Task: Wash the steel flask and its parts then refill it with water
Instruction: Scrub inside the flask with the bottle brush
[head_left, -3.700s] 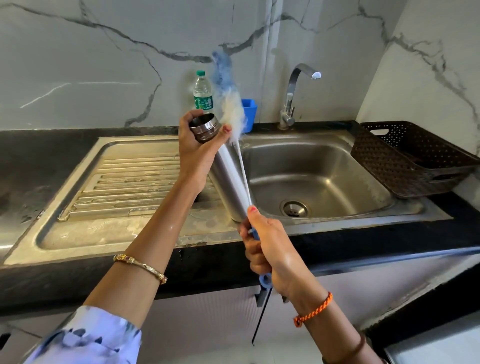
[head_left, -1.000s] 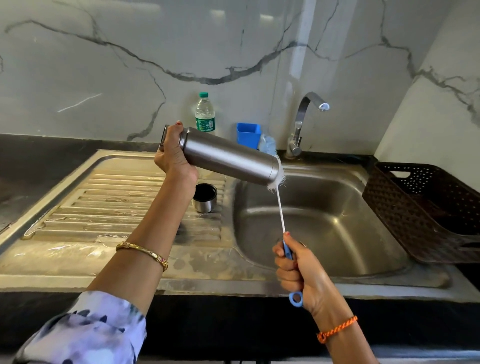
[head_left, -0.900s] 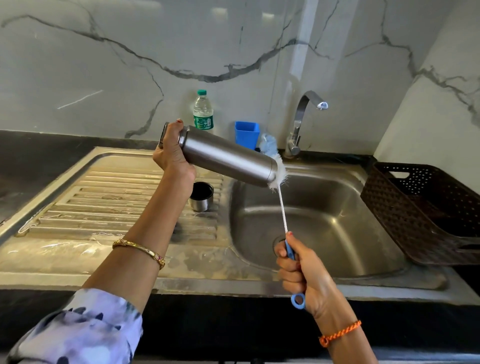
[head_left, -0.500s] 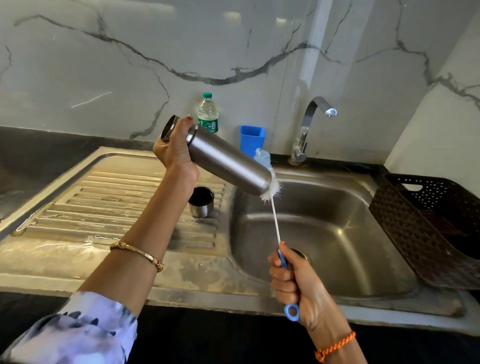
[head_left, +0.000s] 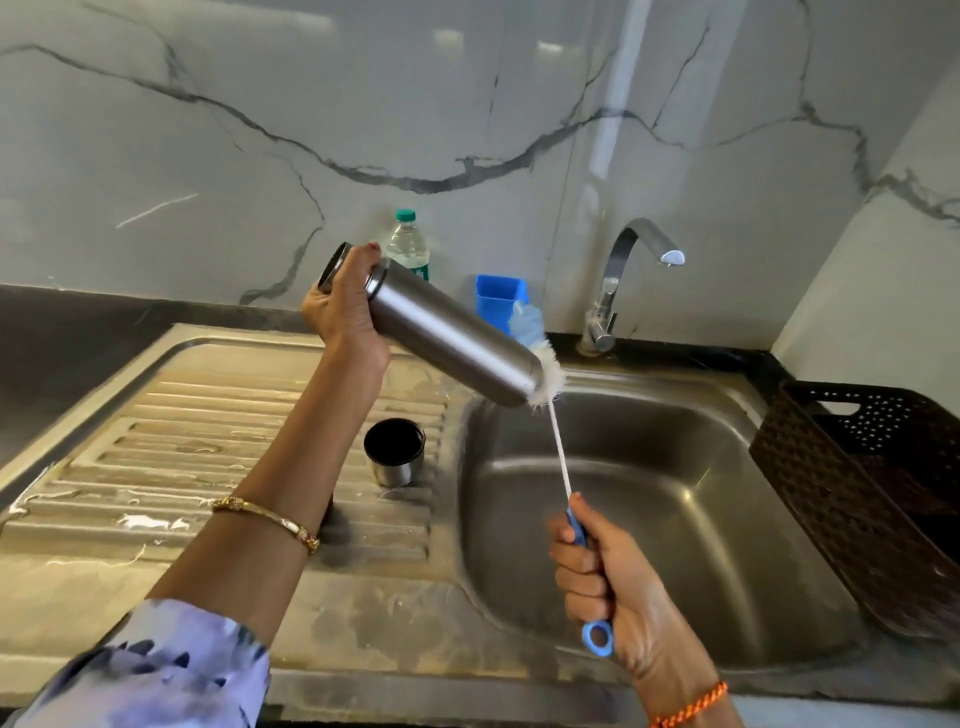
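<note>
Head view
Left hand: fingers curled round the neck end of the cylindrical brushed-steel flask, holding it raised and tilted, open mouth up-left, base down-right over the edge of the stainless-steel sink basin.
Right hand: fingers wrapped round the blue handle of the long thin bottle brush; its white and blue bristle head lies against the flask's base.
Small steel cup-shaped cap: upright on the ribbed steel drainboard, open side up, below the flask.
Behind: clear plastic water bottle with green cap, blue square plastic container, curved chrome tap.
Right: dark brown perforated plastic basket beside the basin.
</note>
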